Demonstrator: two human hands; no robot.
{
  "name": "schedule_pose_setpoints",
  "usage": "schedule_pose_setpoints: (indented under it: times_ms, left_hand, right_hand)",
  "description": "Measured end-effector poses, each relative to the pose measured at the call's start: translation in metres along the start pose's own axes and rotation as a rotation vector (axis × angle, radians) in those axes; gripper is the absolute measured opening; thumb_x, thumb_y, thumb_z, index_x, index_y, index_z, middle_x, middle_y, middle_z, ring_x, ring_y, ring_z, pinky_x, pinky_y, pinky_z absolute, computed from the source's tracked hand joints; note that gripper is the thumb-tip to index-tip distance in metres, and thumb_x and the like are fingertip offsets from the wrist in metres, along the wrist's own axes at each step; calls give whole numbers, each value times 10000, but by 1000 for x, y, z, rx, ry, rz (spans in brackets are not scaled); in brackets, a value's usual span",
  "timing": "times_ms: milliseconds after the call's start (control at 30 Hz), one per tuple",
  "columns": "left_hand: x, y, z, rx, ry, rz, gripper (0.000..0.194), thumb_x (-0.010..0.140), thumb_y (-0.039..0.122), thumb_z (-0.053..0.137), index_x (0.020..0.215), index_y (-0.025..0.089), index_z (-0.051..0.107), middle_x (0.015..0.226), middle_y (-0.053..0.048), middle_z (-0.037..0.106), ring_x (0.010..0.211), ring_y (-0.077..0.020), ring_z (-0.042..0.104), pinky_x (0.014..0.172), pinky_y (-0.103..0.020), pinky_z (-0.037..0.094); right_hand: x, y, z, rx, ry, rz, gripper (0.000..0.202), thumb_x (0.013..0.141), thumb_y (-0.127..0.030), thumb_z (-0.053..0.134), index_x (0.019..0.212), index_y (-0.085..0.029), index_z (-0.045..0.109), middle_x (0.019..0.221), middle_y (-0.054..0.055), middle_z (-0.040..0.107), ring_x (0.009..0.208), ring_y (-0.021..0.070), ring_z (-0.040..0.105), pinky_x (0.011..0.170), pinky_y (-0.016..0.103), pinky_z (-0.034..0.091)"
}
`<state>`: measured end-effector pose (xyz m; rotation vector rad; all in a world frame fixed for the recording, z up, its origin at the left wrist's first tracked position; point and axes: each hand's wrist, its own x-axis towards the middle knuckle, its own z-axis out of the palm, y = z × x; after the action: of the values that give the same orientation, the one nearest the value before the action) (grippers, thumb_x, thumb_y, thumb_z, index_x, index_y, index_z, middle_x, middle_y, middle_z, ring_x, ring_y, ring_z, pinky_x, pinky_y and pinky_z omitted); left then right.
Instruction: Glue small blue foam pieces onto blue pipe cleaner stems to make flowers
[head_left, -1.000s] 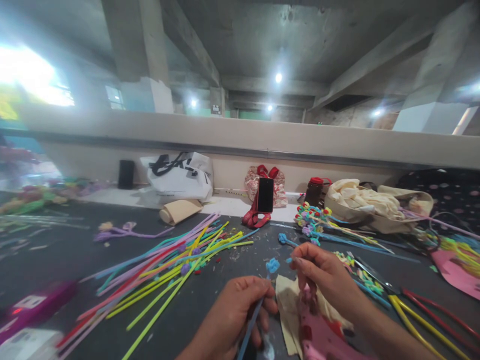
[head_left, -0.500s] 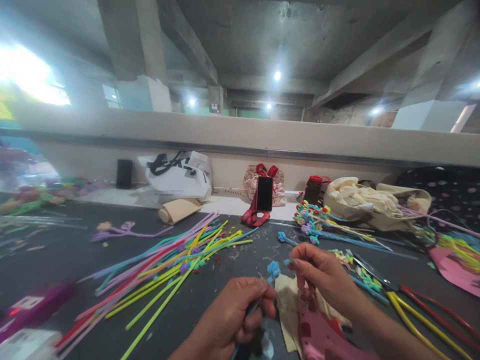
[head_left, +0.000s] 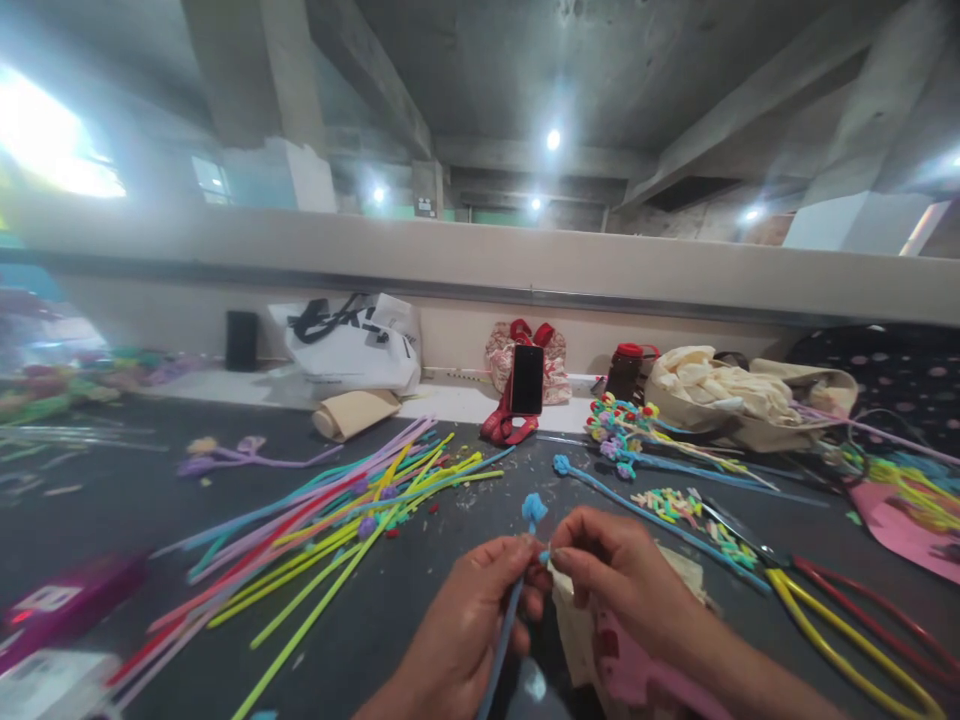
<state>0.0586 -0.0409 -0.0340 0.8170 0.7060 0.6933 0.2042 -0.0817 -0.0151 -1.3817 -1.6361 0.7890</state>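
Observation:
My left hand is closed round a blue pipe cleaner, which runs down past my palm. At its top, above my fingertips, is a small blue curled blossom. The fingers of my right hand pinch a short blue piece close against the left fingertips, just under the blossom. Beneath my right hand lies a pink plastic tool, shaped like a glue gun and partly hidden, on a beige cloth.
Loose coloured pipe cleaners lie to the left. On the right are scissors, small cut pieces, finished blossoms and another blue stem. A phone stands at the back; a purple device is at left.
My right hand has come down and left, bringing the short blue piece to the stem. The left hand has tilted the stem so the blossom stands higher and further left.

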Motion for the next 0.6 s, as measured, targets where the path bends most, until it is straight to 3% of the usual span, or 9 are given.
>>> schedule_pose_setpoints:
  times_ms: [200, 333, 500, 600]
  left_hand:
    - [-1, -3, 3, 49, 3, -9, 219, 680, 339, 610, 671, 125, 564, 435, 41, 494, 301, -22, 377, 309, -121, 276]
    - [-3, 1, 3, 81, 25, -52, 280, 668, 383, 613, 579, 131, 531, 393, 51, 463, 294, -16, 358, 311, -116, 276]
    - [-7, 3, 7, 186, 0, -25, 266, 690, 394, 579, 679, 131, 541, 467, 11, 567, 275, -25, 368, 273, -126, 206]
    - [-6, -2, 14, 330, -2, -37, 306, 738, 441, 492, 737, 136, 520, 399, 12, 555, 203, -18, 267, 258, -139, 115]
  right_hand:
    - [-3, -5, 8, -427, 81, -185, 97, 786, -182, 503, 750, -180, 593, 688, 5, 602, 609, 114, 545, 551, 206, 388]
    - [-9, -16, -14, -519, 38, -235, 131, 809, -233, 493, 861, -196, 607, 765, 19, 625, 688, 132, 567, 600, 216, 394]
    - [-45, -10, -57, -631, -85, 24, 118, 790, -298, 510, 776, -220, 597, 712, -7, 617, 634, 134, 549, 546, 215, 366]
    - [-71, 5, -62, -745, -101, 117, 143, 687, -299, 598, 798, -215, 565, 751, 9, 599, 654, 165, 536, 567, 244, 364]
